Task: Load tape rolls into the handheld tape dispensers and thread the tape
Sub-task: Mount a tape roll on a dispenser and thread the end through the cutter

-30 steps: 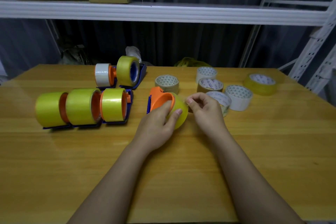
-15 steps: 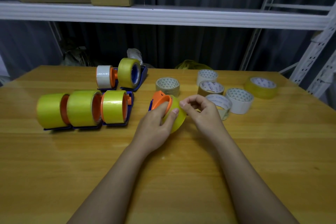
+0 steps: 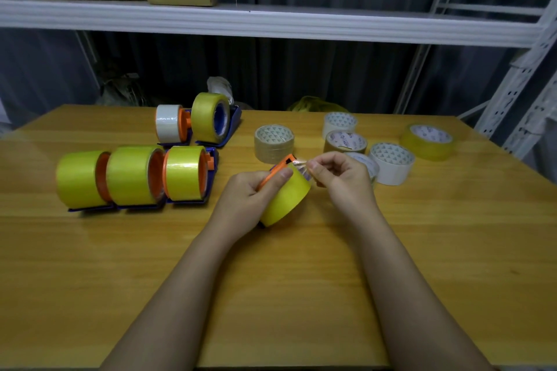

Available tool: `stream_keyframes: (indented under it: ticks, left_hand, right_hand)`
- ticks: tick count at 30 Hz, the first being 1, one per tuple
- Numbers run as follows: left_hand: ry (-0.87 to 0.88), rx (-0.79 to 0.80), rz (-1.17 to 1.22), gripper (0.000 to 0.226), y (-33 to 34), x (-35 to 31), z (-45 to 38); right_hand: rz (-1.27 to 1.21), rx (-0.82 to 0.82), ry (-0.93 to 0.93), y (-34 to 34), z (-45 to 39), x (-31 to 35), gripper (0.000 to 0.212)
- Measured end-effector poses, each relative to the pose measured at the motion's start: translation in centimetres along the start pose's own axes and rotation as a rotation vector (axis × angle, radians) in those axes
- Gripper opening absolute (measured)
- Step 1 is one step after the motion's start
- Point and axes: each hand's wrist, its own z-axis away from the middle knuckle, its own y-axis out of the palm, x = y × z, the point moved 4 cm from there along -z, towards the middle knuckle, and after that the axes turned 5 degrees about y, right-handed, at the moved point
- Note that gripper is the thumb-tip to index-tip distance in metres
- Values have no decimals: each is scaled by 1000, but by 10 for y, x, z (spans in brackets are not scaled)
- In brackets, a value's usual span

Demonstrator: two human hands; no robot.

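1. Dispenser [image 3: 278, 170] and its yellow roll [image 3: 287, 199] now sit tilted in the left hand [image 3: 247, 199], lifted partly off the table [image 3: 301, 295]; 1 second ago the pair stood more upright on the wood, with the orange side plate facing the camera.
2. Left hand grips the loaded dispenser from the left side, fingers curled round it and the thumb pressed across the top of the yellow roll near the orange edge.
3. Right hand [image 3: 340, 178] has moved from the side of the roll up to the dispenser's far tip. Its thumb and forefinger are pinched together on a clear tape end [image 3: 300, 164], the other fingers loosely curled.
4. That glinting strip was not visible 1 second ago. It now spans from the roll's top toward the orange tip, so the free end looks peeled and drawn out.
5. For the task, I judge the roll on this dispenser as already seated and the threading step as under way. Whether the tape has passed through the slot is not clear from this view.
6. 5 loaded dispensers [image 3: 132, 178] stand unmoved at the left of the table. 6 loose rolls [image 3: 391, 163] lie flat behind the right hand, 1 of them largely hidden by it.
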Motion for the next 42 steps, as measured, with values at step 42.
stream_keyframes:
  ticks: [42]
  left_hand:
    - [-14, 222, -622, 63, -7, -8, -36]
  right_hand:
    - [167, -184, 7, -6, -1, -6, 16]
